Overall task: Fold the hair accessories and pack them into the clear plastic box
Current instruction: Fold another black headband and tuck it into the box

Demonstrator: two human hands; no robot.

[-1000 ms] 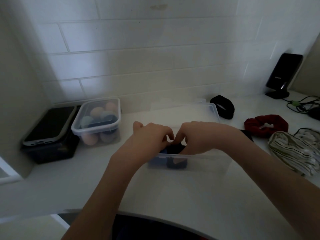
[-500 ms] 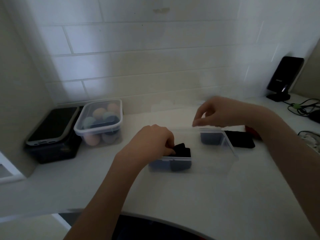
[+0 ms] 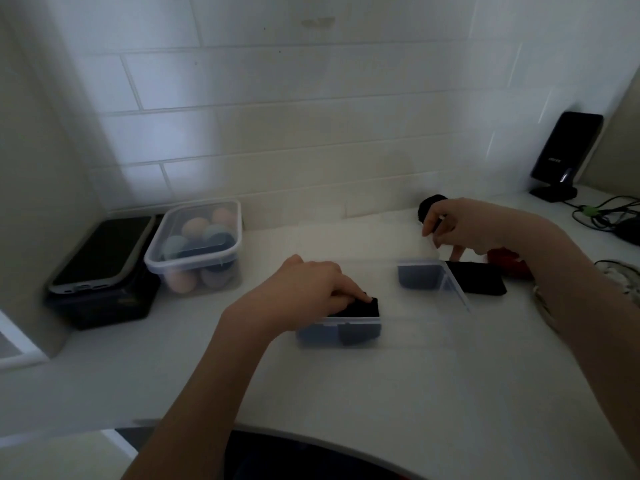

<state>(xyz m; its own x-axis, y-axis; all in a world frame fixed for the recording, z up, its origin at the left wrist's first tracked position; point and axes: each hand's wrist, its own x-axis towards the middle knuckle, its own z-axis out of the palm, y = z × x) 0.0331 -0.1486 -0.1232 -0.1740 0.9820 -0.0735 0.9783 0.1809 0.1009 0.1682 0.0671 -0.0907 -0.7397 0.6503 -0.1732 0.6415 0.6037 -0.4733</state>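
Observation:
The clear plastic box [image 3: 454,289] stands open mid-counter. In its near left corner lies a folded black accessory [image 3: 364,309] beside a blue one [image 3: 313,333]; another blue one [image 3: 415,277] fills the far right corner. My left hand [image 3: 310,289] reaches into the box and presses a fingertip on the black piece. My right hand [image 3: 467,226] is behind the box at a black scrunchie [image 3: 429,202], and its curled fingers pinch the scrunchie, which it largely hides. A flat black accessory [image 3: 479,281] and a red scrunchie [image 3: 506,262] lie to the right of the box.
A lidded tub of coloured sponges [image 3: 197,244] and a phone on a black case [image 3: 100,252] sit at the left wall. A black stand [image 3: 564,154] and cables [image 3: 606,216] occupy the back right. A striped fabric piece [image 3: 620,271] shows at the right edge.
My right hand left the box and moved back and right to the black scrunchie. My left hand stayed in the box on the black piece.

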